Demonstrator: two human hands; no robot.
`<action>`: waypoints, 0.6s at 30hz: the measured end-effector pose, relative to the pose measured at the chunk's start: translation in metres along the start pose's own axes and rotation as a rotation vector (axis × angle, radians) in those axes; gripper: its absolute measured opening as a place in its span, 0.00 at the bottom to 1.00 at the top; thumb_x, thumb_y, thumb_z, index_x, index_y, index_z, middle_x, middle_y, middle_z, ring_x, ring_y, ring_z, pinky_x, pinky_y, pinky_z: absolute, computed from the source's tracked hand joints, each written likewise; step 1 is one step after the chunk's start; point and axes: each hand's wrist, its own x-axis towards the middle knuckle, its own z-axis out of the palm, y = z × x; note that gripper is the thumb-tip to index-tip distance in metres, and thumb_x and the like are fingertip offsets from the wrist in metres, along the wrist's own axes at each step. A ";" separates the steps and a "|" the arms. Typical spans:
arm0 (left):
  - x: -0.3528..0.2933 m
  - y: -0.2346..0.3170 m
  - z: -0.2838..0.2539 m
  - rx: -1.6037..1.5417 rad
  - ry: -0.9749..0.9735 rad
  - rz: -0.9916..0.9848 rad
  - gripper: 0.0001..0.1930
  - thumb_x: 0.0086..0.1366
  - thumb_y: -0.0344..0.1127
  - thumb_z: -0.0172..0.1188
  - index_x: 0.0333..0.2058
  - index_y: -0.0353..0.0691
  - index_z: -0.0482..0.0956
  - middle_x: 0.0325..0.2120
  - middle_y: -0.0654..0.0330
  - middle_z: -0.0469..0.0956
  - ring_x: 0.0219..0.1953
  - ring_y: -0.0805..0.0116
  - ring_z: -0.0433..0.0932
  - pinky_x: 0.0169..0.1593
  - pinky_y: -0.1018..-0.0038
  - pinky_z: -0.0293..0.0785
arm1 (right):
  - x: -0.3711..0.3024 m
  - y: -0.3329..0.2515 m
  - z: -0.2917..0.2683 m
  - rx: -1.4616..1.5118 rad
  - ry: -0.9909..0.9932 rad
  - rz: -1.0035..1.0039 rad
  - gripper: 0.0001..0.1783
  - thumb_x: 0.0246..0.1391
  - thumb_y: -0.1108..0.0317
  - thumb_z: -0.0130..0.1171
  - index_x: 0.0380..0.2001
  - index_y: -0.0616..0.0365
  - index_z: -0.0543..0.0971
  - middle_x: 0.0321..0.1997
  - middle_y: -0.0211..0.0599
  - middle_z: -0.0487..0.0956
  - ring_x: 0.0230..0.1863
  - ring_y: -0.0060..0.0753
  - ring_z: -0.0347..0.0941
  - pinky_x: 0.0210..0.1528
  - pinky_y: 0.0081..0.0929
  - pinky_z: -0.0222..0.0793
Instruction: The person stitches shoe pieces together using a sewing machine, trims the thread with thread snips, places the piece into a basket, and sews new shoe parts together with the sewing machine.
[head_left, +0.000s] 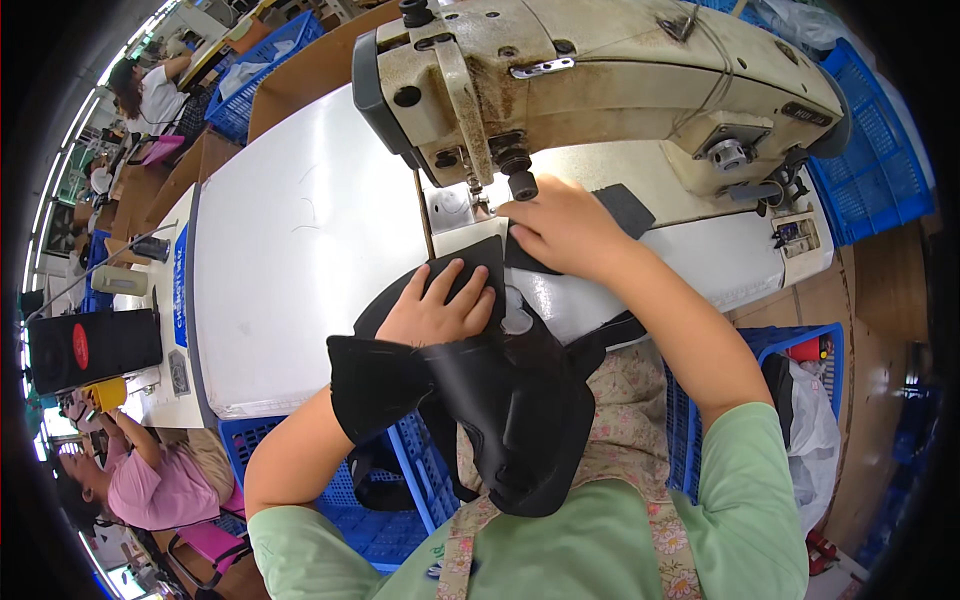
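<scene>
A cream sewing machine (600, 80) stands over the white table, its needle and presser foot (482, 208) above a metal plate. My left hand (440, 305) lies with fingers spread on a black, padded, shaped piece (520, 400), which drapes off the table's near edge into my lap. A flap of it hangs over my left wrist. My right hand (565, 230) rests on a flat dark grey piece (625, 208), forefinger stretched to the presser foot and thumb apart from it. The other right fingers are mostly hidden. Where the pieces meet under the foot is hard to see.
The white tabletop (300, 250) reaches to my left. Blue baskets stand below the table on both sides, one (835, 400) with white plastic bags. Another blue crate (875, 150) is behind the machine. Co-workers sit at left, one in a pink shirt (160, 490).
</scene>
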 end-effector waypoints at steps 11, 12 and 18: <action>-0.019 0.011 0.007 -0.007 0.082 -0.036 0.21 0.60 0.37 0.53 0.51 0.38 0.74 0.56 0.52 0.70 0.57 0.51 0.70 0.55 0.52 0.69 | 0.018 -0.018 0.018 -0.003 0.047 -0.050 0.18 0.48 0.54 0.63 0.37 0.55 0.81 0.31 0.38 0.78 0.39 0.42 0.75 0.37 0.41 0.72; -0.019 0.012 0.006 -0.016 0.083 -0.040 0.21 0.60 0.37 0.53 0.51 0.38 0.74 0.57 0.52 0.70 0.57 0.51 0.70 0.55 0.52 0.69 | 0.018 -0.018 0.019 -0.019 0.010 -0.046 0.20 0.51 0.51 0.60 0.41 0.53 0.80 0.34 0.39 0.77 0.40 0.42 0.75 0.37 0.39 0.73; -0.022 0.012 0.008 -0.034 0.082 -0.051 0.21 0.60 0.37 0.53 0.52 0.38 0.74 0.57 0.52 0.69 0.57 0.51 0.69 0.55 0.52 0.70 | 0.024 -0.026 0.028 0.097 -0.049 0.053 0.21 0.52 0.48 0.59 0.42 0.51 0.80 0.35 0.41 0.78 0.39 0.45 0.76 0.37 0.40 0.73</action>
